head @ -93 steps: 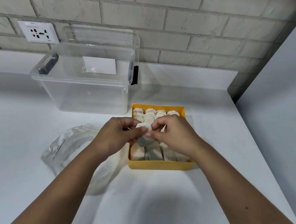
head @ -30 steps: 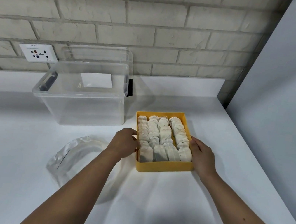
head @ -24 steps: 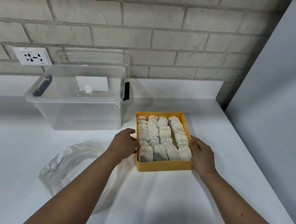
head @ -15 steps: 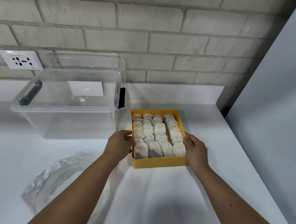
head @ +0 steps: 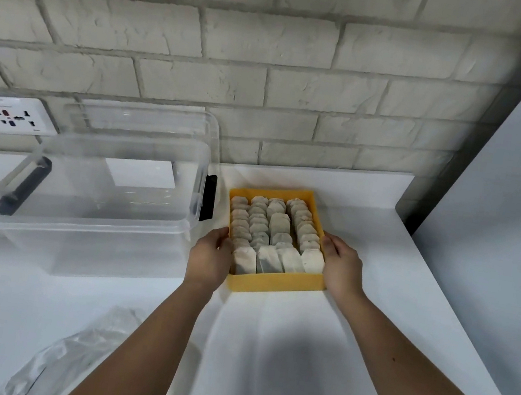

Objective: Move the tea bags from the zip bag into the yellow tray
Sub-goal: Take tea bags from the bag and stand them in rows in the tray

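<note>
Nearest the camera, the crumpled zip bag [head: 62,360] lies low left on the white counter [head: 295,356]. Further out, both hands are on the yellow tray [head: 276,283]: the left hand [head: 210,257] grips its left wall and the right hand [head: 341,271] its right, fingers curled round the sides, thumbs at the rim. Tea bags [head: 276,230] pack the tray in rows. Just left stands a clear storage box [head: 94,205], and behind it a wall socket [head: 12,118] on brick.
</note>
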